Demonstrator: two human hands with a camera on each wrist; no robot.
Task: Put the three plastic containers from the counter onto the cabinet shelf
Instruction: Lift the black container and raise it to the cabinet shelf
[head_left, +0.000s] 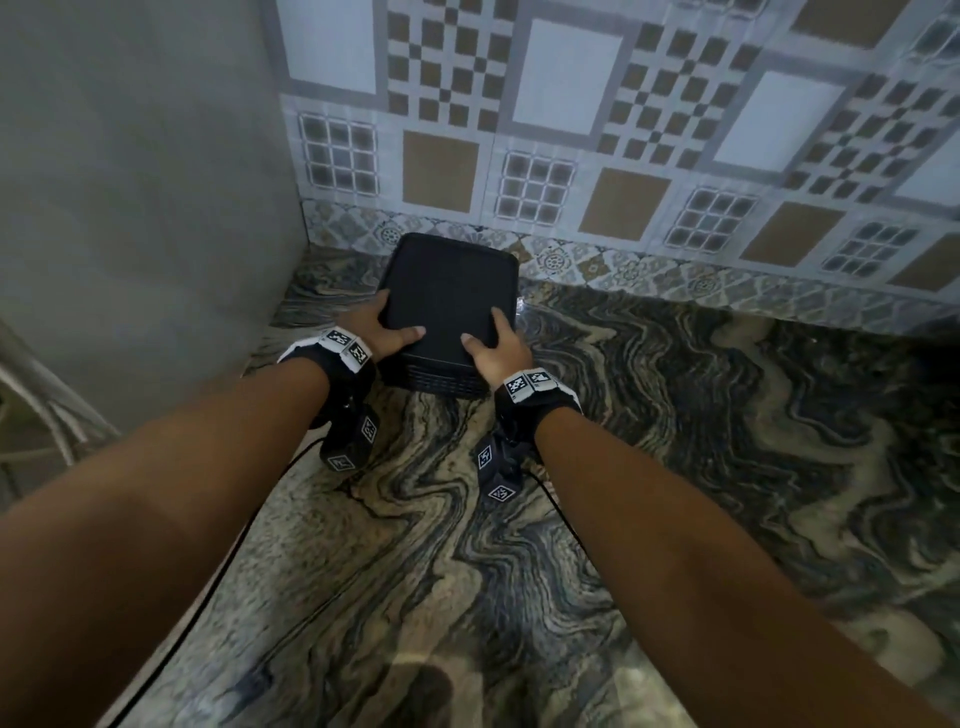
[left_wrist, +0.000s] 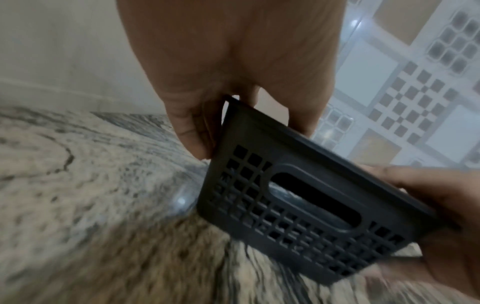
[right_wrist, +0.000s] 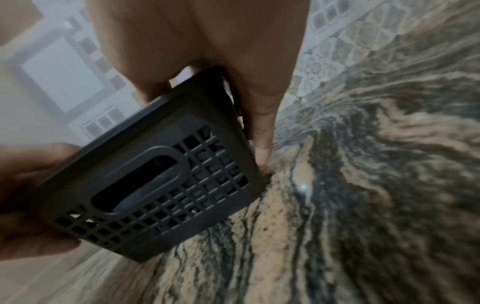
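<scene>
Container of dark plastic, solid face uppermost, seated in the far left corner of the marbled tabletop, close to the plain side wall and the patterned tiled wall. It appears to be inverted, or a nested stack; the ribbed near edge suggests more than one piece, though this cannot be confirmed. Long axis runs away from the person, toward the tiles. Left hand and right hand flank the near end symmetrically, neither nearer than the other. Each grip is partly closed on the container: thumb laid over the top face, fingers down the long side wall. In the left wrist view the fingers press the side wall beside the lattice end panel with its slot handle; the right wrist view mirrors this, fingers against the opposite side. Both wrist views show the container tilted in frame; whether its base is off the tabletop cannot be told. The load thus lies straight ahead, between the palms. The cabinet shelf is not in view, so the direction of carry is undetermined; the lift probably calls for equal pull from both hands to keep the load level.
</scene>
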